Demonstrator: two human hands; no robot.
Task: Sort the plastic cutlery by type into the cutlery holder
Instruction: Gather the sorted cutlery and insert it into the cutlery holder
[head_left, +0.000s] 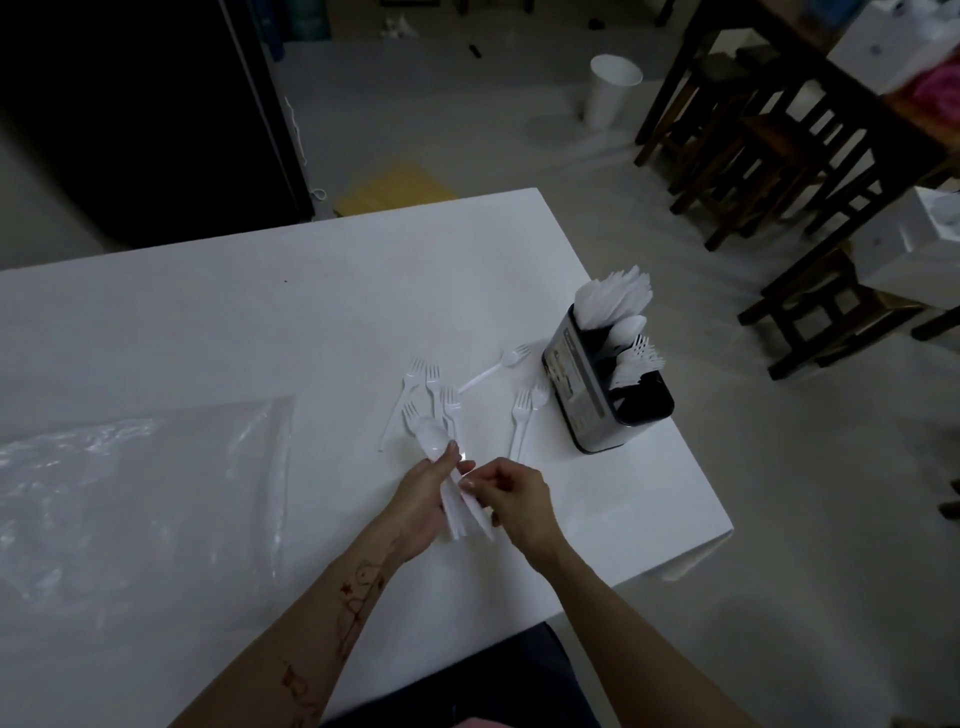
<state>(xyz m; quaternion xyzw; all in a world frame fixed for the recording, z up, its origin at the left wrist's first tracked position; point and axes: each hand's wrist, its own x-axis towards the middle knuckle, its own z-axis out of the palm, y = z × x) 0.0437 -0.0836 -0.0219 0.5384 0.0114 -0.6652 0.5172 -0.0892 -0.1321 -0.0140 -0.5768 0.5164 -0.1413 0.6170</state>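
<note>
A black cutlery holder (587, 395) stands near the right edge of the white table (260, 322), with white knives, spoons and forks upright in separate compartments. Several white plastic forks (434, 387) lie loose on the table left of the holder, and one more fork (519, 415) lies close beside it. My left hand (421, 504) grips a bunch of white plastic spoons (434, 441), bowls pointing away from me. My right hand (514, 499) pinches the handles of that same bunch from the right.
A crumpled clear plastic bag (130, 493) lies on the table's left part. Beyond the table stand a white bin (610, 88) on the floor and dark wooden chairs (769, 156) at the right. The table's right edge is just past the holder.
</note>
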